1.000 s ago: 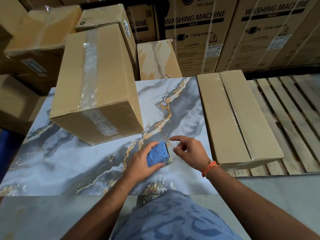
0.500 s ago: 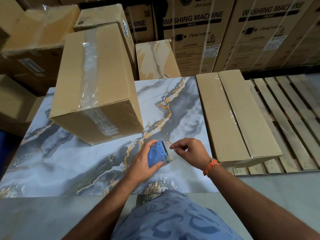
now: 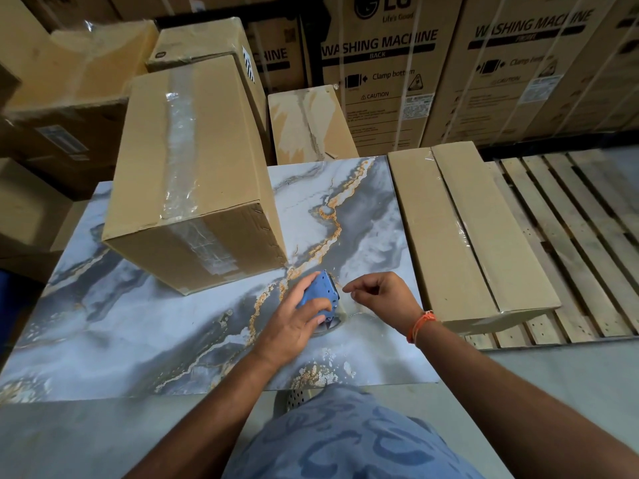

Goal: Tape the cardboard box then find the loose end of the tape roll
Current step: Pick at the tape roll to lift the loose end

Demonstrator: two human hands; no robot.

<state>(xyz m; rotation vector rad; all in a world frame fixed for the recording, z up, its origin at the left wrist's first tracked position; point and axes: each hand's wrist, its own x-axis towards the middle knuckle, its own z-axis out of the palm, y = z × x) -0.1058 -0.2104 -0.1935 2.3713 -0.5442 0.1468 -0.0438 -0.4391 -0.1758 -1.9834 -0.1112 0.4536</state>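
A tall cardboard box (image 3: 193, 174) stands on the marbled table (image 3: 138, 333) at the left, with a strip of clear tape along its top seam and down its near face. My left hand (image 3: 294, 323) grips a blue tape dispenser (image 3: 320, 293) holding a clear tape roll, pressed near the table's middle. My right hand (image 3: 380, 295) hovers just right of the dispenser, thumb and forefinger pinched together at the roll's edge. Whether tape lies between those fingers is too fine to tell.
A long flat cardboard box (image 3: 466, 229) lies along the table's right edge on a wooden pallet (image 3: 570, 236). Large washing machine cartons (image 3: 380, 70) and more boxes (image 3: 69, 84) stand behind and to the left. A smaller box (image 3: 307, 126) sits behind the table.
The dispenser has tipped more upright in my left hand. My right hand has shifted slightly right and its fingers have pinched closer together.
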